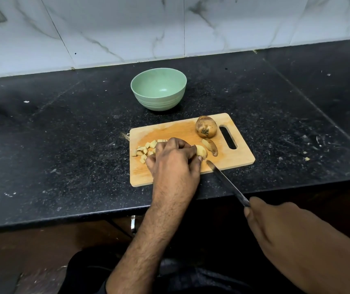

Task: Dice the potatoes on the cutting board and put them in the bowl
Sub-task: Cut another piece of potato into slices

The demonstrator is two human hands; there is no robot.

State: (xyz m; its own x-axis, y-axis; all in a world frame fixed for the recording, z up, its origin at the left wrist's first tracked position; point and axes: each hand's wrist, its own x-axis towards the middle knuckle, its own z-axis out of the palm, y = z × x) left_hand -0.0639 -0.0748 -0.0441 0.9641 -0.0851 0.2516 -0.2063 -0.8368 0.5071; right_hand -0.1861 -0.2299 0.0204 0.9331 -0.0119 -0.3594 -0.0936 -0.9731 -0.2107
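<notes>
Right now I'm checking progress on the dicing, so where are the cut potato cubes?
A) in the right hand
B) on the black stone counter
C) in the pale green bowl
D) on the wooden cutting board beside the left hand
D: the small diced potato cubes lie on the rectangular wooden cutting board by the left hand, while the pale green round bowl holds nothing.

A black speckled stone countertop (pixel 64 134) runs along a white marble-tiled wall. Directly on it stand a pale green bowl (pixel 158 89), toward the wall, and a wooden cutting board (pixel 242 158) just in front of the bowl, near the counter's front edge. Small pale scraps (pixel 307 159), possibly potato bits, dot the surface at right.
</notes>
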